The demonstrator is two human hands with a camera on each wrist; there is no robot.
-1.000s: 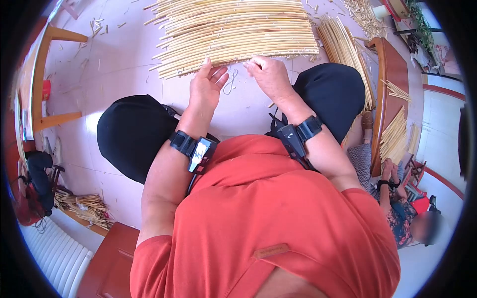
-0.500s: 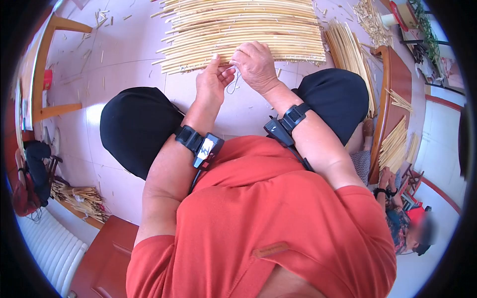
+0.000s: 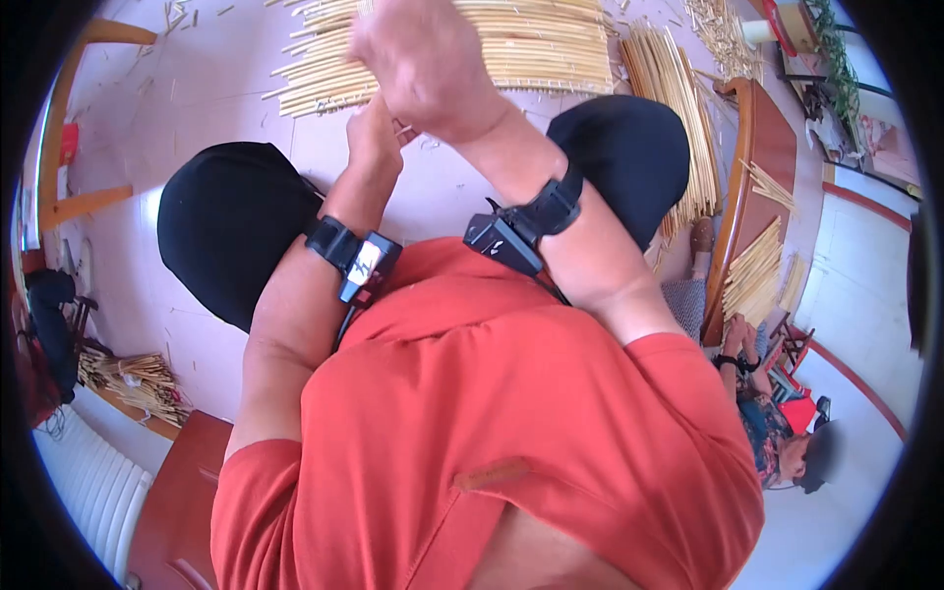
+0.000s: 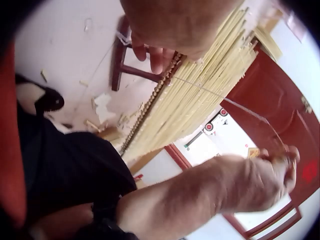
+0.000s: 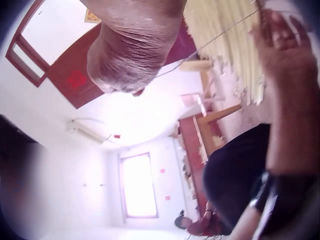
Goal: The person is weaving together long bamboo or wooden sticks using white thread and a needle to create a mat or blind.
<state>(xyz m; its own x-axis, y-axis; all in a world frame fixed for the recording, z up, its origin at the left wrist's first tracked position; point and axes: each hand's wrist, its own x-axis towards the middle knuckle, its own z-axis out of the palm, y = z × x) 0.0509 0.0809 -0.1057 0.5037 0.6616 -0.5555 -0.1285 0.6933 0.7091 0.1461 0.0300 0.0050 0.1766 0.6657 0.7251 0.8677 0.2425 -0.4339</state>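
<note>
A mat of pale, thin sticks (image 3: 541, 49) lies on the floor at the top of the head view. My left hand (image 3: 374, 138) grips its near edge; the left wrist view shows that hand (image 4: 175, 25) with fingers bent at the knotted edge of the mat (image 4: 180, 105). Raised above the mat, my right hand (image 3: 423, 74) covers part of it. In the left wrist view the right hand (image 4: 255, 182) pinches a thin string (image 4: 215, 93) that stretches from the mat's edge. The right wrist view shows the string (image 5: 215, 37) between both hands; the right fingertips are mostly hidden there.
Loose sticks (image 3: 674, 118) lie right of the mat, beside a wooden board (image 3: 762, 147) with more sticks. At the left stands a wooden frame (image 3: 88, 204). A stick bundle (image 3: 138, 383) lies lower left. Another person (image 3: 757, 393) sits at the lower right.
My right hand has moved from the mat's edge, touched the string beside the left hand, then risen up and left toward the head camera. The left hand has stayed at the edge, its fingers more bent.
</note>
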